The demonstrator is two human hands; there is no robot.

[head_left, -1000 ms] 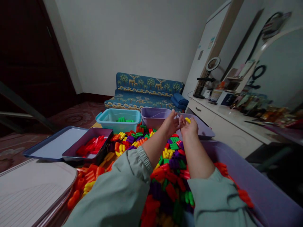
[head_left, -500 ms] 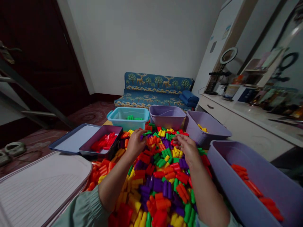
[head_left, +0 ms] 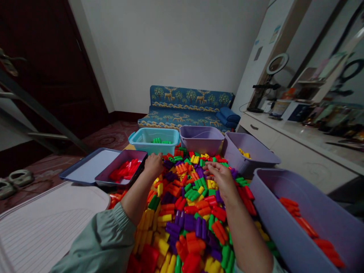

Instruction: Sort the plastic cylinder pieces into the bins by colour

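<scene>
Left hand [head_left: 153,164] had shifted outward since the earlier frame, to beside the dark box [head_left: 129,154]; right hand [head_left: 224,179] had barely moved. Left fingers curled downward, any grip hidden. Right fingers part open, loosely bent, no hold visible. Plastic pieces [head_left: 190,222] lay heaped between and below both hands. Judged light, stiff, slightly slick; best pinched across the long sides.

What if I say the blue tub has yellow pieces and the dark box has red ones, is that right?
Not quite: the head view shows green pieces in the blue tub, not yellow. The dark box does have red ones.
</scene>
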